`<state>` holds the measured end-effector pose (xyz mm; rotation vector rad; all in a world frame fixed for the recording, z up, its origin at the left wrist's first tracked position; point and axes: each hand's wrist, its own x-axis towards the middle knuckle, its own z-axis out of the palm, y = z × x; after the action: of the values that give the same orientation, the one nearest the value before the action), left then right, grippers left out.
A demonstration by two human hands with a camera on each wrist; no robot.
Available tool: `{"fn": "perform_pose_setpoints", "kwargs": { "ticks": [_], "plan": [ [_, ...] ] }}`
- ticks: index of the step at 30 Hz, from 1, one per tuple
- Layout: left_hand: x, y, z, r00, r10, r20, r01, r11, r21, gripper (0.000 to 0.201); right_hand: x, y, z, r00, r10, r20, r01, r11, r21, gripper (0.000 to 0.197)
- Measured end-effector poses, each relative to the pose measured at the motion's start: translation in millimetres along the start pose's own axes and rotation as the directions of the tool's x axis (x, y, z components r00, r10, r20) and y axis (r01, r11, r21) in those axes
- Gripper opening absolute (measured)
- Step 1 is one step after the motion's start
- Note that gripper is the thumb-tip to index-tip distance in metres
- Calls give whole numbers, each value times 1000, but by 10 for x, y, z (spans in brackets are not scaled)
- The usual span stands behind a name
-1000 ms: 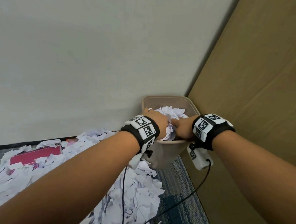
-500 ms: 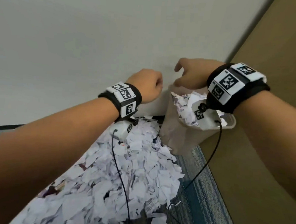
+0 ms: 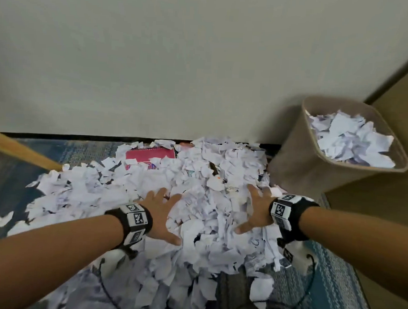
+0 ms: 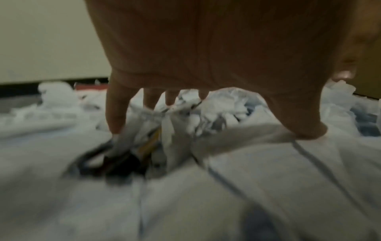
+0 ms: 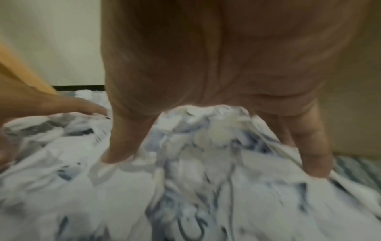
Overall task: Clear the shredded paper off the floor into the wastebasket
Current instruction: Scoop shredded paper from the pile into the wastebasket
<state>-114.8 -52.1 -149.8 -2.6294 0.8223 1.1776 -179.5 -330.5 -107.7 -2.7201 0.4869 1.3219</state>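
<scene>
Leftmost, a tan wooden edge (image 3: 21, 153) slants in across the blue patterned carpet (image 3: 56, 150). Next comes the shredded paper (image 3: 149, 187), a broad white heap spread over the carpet from the black baseboard (image 3: 81, 137) down to the near edge of the head view. A red notebook (image 3: 148, 155) lies at the far side of the heap, partly covered by scraps.

The left hand (image 3: 162, 213) lies palm down on the heap left of its middle, fingers (image 3: 159, 194) straight and spread, thumb pointing toward the right hand. It grasps nothing. The left wrist view confirms this: fingertips (image 4: 116, 114) and thumb press into the paper surface, with scraps bunched between them.

The right hand (image 3: 254, 212) lies palm down on the right part of the heap, likewise flat and splayed, holding nothing. In the right wrist view its thumb and little finger (image 5: 309, 146) sink into the scraps, and paper rises under the palm. A ridge of paper lies between the two hands.

Each wrist carries a black band (image 3: 296, 213) bearing black-and-white square marker tags; black cables (image 3: 310, 278) trail from the bands over the carpet.

Rightmost, the wastebasket (image 3: 304, 159) stands upright in the corner against the brown panel (image 3: 397, 188), just beside the heap's right edge. It is already filled with scraps nearly to the rim.

Pen marks show on several scraps, but no writing can be read; the wrist views are blurred.
</scene>
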Motion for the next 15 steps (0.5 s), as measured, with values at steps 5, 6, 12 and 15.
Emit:
{"fn": "perform_pose_setpoints", "kwargs": {
  "ticks": [5,6,12,15],
  "plan": [
    [17,113,314,999,22,-30,-22,1000,-11,142,146,51,258,995,35,90,-46,991,125,163],
    [55,164,345,999,16,-43,-16,1000,17,138,170,-12,287,996,29,87,-40,990,137,164],
    [179,216,20,957,119,-266,-120,993,11,54,360,-424,305,989,19,-144,0,992,129,97],
    [210,90,-262,959,106,-262,-139,984,-108,26,325,-540,77,980,-111,-165,125,989,80,47]
  ]
}}
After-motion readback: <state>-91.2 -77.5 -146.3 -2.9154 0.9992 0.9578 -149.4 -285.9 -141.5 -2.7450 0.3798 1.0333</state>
